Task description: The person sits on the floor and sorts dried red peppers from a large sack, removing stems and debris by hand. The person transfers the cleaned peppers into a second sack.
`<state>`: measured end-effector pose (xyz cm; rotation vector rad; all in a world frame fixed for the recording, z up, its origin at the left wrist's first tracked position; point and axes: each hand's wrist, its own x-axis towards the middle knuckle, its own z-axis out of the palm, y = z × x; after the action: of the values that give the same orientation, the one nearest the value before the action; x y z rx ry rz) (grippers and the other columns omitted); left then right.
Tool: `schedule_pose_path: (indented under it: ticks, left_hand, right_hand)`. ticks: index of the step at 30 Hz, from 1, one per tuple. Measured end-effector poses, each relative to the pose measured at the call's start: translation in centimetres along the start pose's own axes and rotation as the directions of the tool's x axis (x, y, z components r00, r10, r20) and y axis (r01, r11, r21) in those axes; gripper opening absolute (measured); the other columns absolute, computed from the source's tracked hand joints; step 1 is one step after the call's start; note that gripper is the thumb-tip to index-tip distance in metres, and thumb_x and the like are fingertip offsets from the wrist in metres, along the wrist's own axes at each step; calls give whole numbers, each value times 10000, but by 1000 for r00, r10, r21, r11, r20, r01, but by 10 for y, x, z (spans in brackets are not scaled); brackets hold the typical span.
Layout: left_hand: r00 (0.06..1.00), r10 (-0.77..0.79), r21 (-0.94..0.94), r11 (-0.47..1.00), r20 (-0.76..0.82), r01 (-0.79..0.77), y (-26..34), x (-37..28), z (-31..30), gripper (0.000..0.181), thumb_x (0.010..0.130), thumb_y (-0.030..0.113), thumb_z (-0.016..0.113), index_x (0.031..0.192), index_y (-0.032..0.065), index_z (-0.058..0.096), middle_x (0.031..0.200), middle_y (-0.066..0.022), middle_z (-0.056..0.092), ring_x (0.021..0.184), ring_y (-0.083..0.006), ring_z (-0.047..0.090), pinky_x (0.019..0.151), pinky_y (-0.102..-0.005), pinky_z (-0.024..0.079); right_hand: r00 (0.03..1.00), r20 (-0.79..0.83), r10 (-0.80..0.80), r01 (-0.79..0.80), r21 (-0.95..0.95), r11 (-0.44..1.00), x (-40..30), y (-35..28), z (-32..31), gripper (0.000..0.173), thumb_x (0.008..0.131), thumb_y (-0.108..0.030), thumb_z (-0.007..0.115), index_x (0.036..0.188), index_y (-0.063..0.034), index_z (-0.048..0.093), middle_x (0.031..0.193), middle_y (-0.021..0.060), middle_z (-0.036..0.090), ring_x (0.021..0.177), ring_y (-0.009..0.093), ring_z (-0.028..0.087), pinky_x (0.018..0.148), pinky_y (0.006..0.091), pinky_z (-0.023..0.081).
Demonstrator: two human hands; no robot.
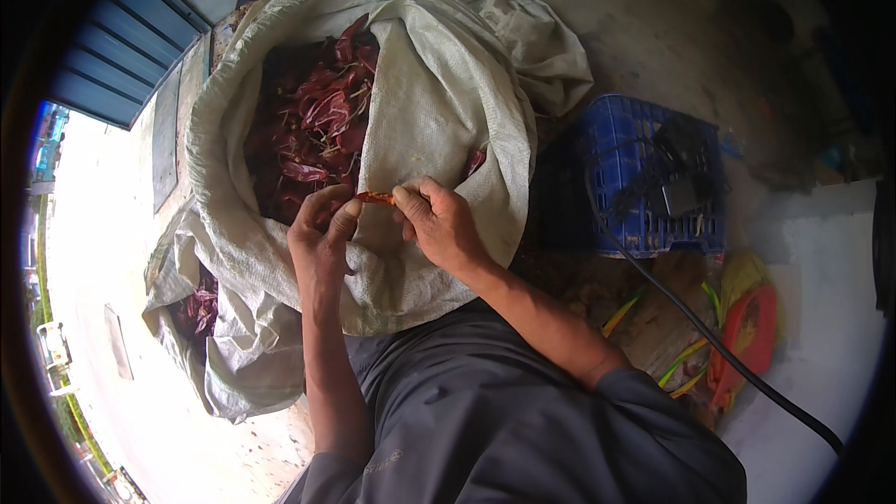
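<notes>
Between my two hands, over the mouth of a large woven plastic sack (434,105), is a small orange-red piece of dried chili pepper (376,197). My left hand (323,224) pinches its left end between thumb and forefinger. The right end is held by the thumb and fingers of my right hand (435,218). Many dark red dried chilies (322,112), some with pale stems, fill the sack's left side. A fold of the sack covers the right side, where a single dried chili (474,164) lies near the rim.
A smaller sack (252,371) with dried chilies (199,304) stands at the lower left. To the right is a blue plastic crate (616,175) with a dark device and cables on it. A black cable (707,329) runs down past a red plastic object (745,336).
</notes>
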<state>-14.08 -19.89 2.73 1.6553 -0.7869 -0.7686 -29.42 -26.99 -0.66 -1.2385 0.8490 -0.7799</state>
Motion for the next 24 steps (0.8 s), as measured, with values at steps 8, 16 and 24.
schedule_pose_path:
  ticks: [8, 16, 24]
  left_hand:
    - [999, -43, -1, 999, -5, 43, -12, -15, 10, 147, 900, 159, 723, 967, 34, 684, 684, 8, 613, 608, -52, 541, 472, -238, 448]
    - [775, 290, 271, 949, -562, -159, 1, 1, -43, 120, 945, 176, 681, 955, 57, 696, 812, -4, 692, 644, -53, 567, 520, -250, 470]
    - [563, 711, 900, 252, -422, 356, 9, 16, -204, 447, 889, 278, 720, 1236, 19, 608, 1117, -149, 685, 1030, -313, 669, 855, -413, 529]
  right_hand:
    - [997, 73, 8, -12, 51, 999, -5, 9, 23, 287, 1019, -255, 558, 886, -4, 599, 629, 19, 563, 541, 81, 522, 504, 276, 420]
    - [934, 319, 160, -245, 249, 937, -31, -5, 30, 314, 1040, -309, 519, 896, -37, 578, 663, -22, 508, 588, 50, 443, 522, 235, 379]
    - [875, 461, 148, -273, 216, 937, -47, -20, 5, 261, 1049, -263, 495, 939, -34, 552, 773, 36, 637, 524, 42, 480, 459, 209, 367]
